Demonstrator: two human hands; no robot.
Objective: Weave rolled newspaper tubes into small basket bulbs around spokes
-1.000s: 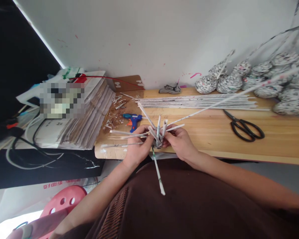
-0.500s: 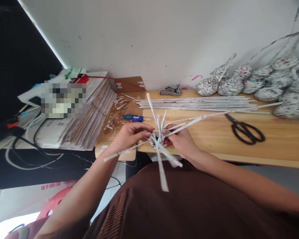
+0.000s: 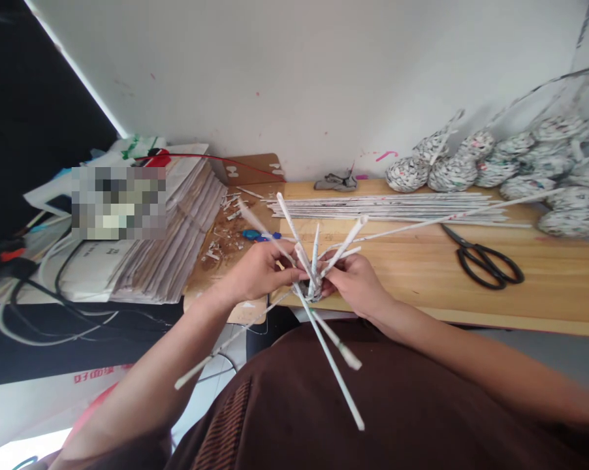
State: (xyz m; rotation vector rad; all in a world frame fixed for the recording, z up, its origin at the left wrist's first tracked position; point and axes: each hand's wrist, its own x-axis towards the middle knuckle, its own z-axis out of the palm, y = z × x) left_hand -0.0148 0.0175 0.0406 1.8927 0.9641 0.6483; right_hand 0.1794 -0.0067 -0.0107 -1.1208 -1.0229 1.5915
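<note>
Between my hands, over the table's front edge, is a small piece woven from rolled newspaper tubes, with several tubes sticking out in all directions. My left hand pinches at its left side, fingers closed around a paper tube that slants up to the left and looks blurred. My right hand grips the woven piece from the right, its fingertips partly hidden behind the tubes. One long tube reaches off to the right across the table. Two tubes hang down in front of my brown clothing.
Black-handled scissors lie on the wooden table at right. Behind are a row of newspaper tubes and several woven paper gourd shapes. At left stand a newspaper stack, cables, a blue glue gun and paper scraps.
The woven piece has turned, so its tubes point in other directions. My left hand now holds a tube slanting up to the left. My right hand stays on the piece.
</note>
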